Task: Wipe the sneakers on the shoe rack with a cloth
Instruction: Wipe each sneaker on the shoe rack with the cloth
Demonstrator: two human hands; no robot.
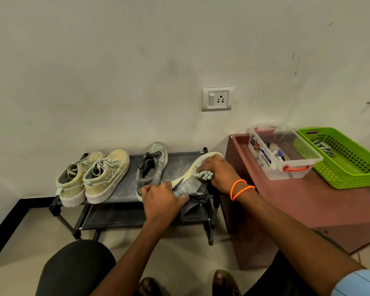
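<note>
Head view, the only one: I'm crouched at the black shoe rack (107,190). On its top shelf sit a pair of beige high-tops (93,177) at 9 o'clock from my hands and an upright grey sneaker (151,167) in the middle. Its mate, the tipped grey sneaker (187,183), lies on its side at the rack's 3 o'clock end, pale sole edge turned up.

My left hand (161,199) curls round the heel/collar end of that shoe and pins it. My right hand (219,173), w/ orange bands at the wrist, bunches a grey-white cloth (204,175) in curled fingers and presses it on the sole edge near the toe.

Doing this step well, I reckon: keep the left grip firm so the shoe can't skid on the shelf. Stroke along the sole edge toe to heel, not in scrubs. Refold the cloth to a fresh face as it loads. Roll the shoe to reach the upper & far side. Three shoes look unwiped, so I judge the task about a quarter in.

At 3 o'clock, on a maroon cabinet (308,201), sit a clear plastic box (285,151) and a green basket (346,163), well apart from the work.
</note>
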